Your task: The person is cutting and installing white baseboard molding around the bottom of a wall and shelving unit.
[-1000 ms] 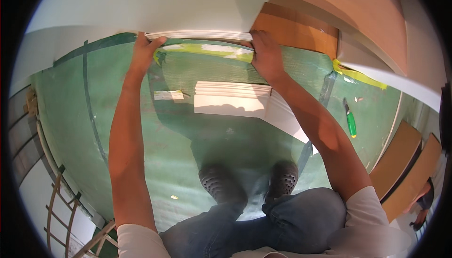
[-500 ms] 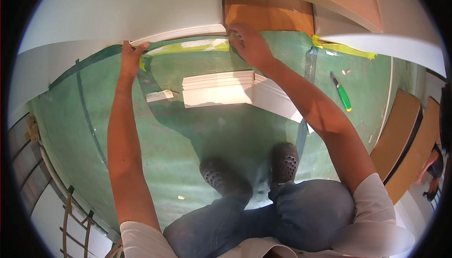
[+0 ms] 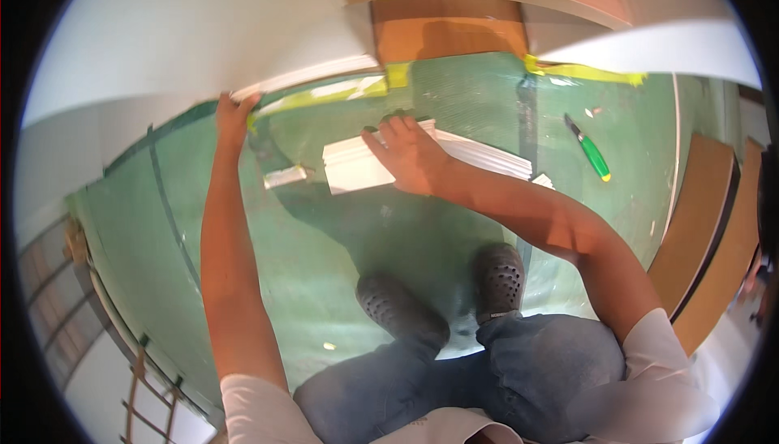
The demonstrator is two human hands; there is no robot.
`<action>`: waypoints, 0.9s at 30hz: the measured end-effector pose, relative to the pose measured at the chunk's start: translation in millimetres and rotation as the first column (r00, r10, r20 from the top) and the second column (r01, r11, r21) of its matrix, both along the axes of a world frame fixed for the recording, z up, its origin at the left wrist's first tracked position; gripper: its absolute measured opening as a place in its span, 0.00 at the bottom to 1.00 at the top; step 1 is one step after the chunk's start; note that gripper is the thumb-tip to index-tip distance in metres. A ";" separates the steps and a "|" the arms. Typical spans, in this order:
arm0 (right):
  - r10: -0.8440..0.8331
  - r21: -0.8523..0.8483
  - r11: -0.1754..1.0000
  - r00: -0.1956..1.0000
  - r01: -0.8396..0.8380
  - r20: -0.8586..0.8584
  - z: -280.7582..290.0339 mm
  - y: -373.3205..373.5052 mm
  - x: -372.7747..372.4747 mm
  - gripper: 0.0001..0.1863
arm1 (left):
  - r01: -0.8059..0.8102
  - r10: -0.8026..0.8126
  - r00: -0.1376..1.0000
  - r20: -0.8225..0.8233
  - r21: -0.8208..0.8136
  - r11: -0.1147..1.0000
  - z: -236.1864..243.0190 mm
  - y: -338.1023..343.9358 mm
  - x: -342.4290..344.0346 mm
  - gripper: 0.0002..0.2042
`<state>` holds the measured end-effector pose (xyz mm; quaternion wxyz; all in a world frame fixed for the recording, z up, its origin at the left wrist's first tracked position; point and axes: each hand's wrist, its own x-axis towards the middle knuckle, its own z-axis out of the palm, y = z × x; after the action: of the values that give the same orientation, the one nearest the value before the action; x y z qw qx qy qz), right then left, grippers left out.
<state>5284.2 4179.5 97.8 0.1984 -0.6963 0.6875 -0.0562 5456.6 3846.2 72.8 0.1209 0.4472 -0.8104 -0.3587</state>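
Note:
A white skirting board with a ridged profile stands along the base of the wall. My left hand is at its left end, thumb and fingers around that end; the fingertips are partly hidden. On the floor in front of me lies a second, short white skirting piece, with another ridged white length angled off to its right. My right hand lies over the short piece near its right end, fingers bent over the far edge and thumb toward the left.
Green sheeting covers the floor, with yellow tape along the wall. A green-handled utility knife lies at the right. A small white offcut sits left of the short piece. Brown boards lean at far right; an orange-brown panel is ahead.
My right hand has left the wall board's right end and come back toward me onto the short piece on the floor. The left hand stays at the wall. The view has shifted slightly.

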 end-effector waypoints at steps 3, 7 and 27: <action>0.014 -0.163 0.986 0.997 -0.027 -0.082 -0.6 8.5 -35.5 0.36 | 0.010 -0.010 0.994 0.106 0.001 1.000 5.8 0.3 1.9 0.29; -0.079 -0.199 0.980 0.968 0.031 -0.238 10.5 25.2 -94.8 0.29 | 0.010 -0.010 0.999 -0.037 -0.010 1.000 12.0 -2.9 -1.4 0.32; -0.518 -0.163 0.853 0.843 0.496 -0.142 18.6 27.2 -32.0 0.36 | 0.021 -0.012 0.989 -0.149 0.056 0.998 16.2 12.1 -8.1 0.32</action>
<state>5252.1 4206.7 116.4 0.0709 -0.5023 0.8577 -0.0845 5448.4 3858.4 89.1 0.1650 0.4159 -0.7922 -0.4149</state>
